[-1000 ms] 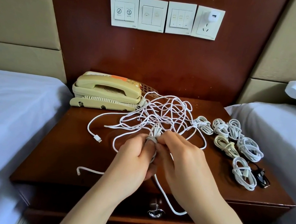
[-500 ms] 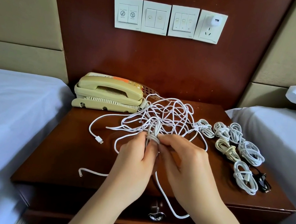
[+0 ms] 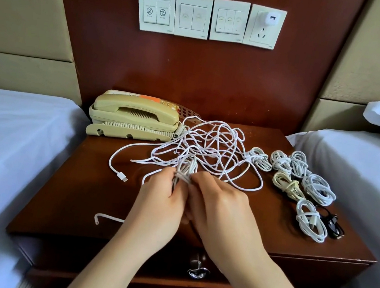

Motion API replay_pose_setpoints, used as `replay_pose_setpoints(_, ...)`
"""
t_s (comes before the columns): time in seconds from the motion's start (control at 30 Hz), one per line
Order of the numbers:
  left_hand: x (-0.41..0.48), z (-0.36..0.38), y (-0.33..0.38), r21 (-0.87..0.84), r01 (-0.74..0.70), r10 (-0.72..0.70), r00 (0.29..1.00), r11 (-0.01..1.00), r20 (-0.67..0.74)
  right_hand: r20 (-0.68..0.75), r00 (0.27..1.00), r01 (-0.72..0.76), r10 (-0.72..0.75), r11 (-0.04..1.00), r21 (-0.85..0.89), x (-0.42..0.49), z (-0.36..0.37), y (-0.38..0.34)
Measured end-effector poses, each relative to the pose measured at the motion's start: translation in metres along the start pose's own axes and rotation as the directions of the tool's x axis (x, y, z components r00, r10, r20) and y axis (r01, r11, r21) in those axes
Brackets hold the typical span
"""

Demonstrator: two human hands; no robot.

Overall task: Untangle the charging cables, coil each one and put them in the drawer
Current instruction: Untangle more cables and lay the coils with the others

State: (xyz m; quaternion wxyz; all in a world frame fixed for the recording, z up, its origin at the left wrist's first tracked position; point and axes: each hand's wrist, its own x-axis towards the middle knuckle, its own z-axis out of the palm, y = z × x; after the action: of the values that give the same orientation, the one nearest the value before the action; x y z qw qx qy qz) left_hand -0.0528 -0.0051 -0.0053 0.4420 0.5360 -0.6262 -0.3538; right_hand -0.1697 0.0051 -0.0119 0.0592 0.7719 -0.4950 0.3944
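The left hand (image 3: 159,203) and right hand (image 3: 218,208) both pinch the white coil (image 3: 186,170) between them, its long side pointing at the tangle (image 3: 211,144) just behind.

Coil (image 3: 186,170): lower half hidden between the left hand (image 3: 159,203) and right hand (image 3: 220,211).
Grip: fingertips buried among strands and behind knuckles.
Loose end (image 3: 107,218): runs out of sight under the left wrist.
Drawer (image 3: 300,271): front mostly behind the forearms (only the knob (image 3: 197,270) peeks through).
Switches (image 3: 191,16): markings too small to read.
Left bed (image 3: 10,140), right bed (image 3: 355,165): cut off by the side edges.
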Motion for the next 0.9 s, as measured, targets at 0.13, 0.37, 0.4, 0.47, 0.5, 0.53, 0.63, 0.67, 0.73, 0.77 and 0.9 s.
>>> replay_pose_setpoints(0.13,0.0,-0.002,-0.002,-0.103,0.054,-0.051,0.998,0.993,0.033,-0.009,0.999,-0.034,0.035,0.996,0.085,-0.003,0.007,0.003)
replay_pose_setpoints(0.37,-0.003,-0.001,0.007,-0.327,0.144,-0.108,0.986,0.934,0.125,-0.048,0.998,-0.031,0.033,0.999,0.025,0.0,0.009,0.005)
replay_pose_setpoints(0.4,-0.003,0.0,0.007,-0.31,0.137,-0.101,0.987,0.941,0.128,-0.047,0.998,-0.03,0.031,0.999,0.009,0.0,0.009,0.006)
replay_pose_setpoints(0.47,-0.004,0.003,0.002,-0.244,0.126,-0.101,0.989,0.962,0.111,-0.045,0.999,0.0,-0.003,0.997,-0.076,0.002,0.011,0.009)
replay_pose_setpoints(0.5,-0.004,0.003,-0.001,-0.198,0.119,-0.101,0.99,0.973,0.098,-0.035,0.999,0.026,-0.031,0.992,-0.122,0.003,0.013,0.01)
replay_pose_setpoints(0.53,-0.004,0.003,-0.003,-0.153,0.108,-0.095,0.991,0.982,0.091,-0.015,0.998,0.052,-0.054,0.989,-0.142,0.003,0.015,0.012)
replay_pose_setpoints(0.63,-0.004,0.0,-0.006,-0.078,0.087,-0.081,0.994,0.993,0.077,-0.001,0.996,0.086,-0.087,0.986,-0.143,0.006,0.019,0.012)
replay_pose_setpoints(0.67,-0.004,-0.002,-0.007,-0.074,0.084,-0.079,0.995,0.994,0.064,0.002,0.996,0.087,-0.088,0.983,-0.164,0.008,0.018,0.011)
replay_pose_setpoints(0.73,-0.003,-0.004,-0.005,-0.079,0.077,-0.072,0.996,0.994,0.057,0.023,0.994,0.108,-0.106,0.981,-0.161,0.009,0.017,0.013)
replay_pose_setpoints(0.77,-0.002,-0.005,-0.005,-0.073,0.071,-0.066,0.996,0.995,0.063,0.038,0.993,0.113,-0.109,0.988,-0.107,0.009,0.016,0.015)
replay_pose_setpoints(0.9,-0.003,-0.006,0.0,-0.113,0.088,-0.073,0.989,0.99,0.128,0.095,0.993,0.049,-0.071,0.976,0.213,0.009,0.005,0.02)
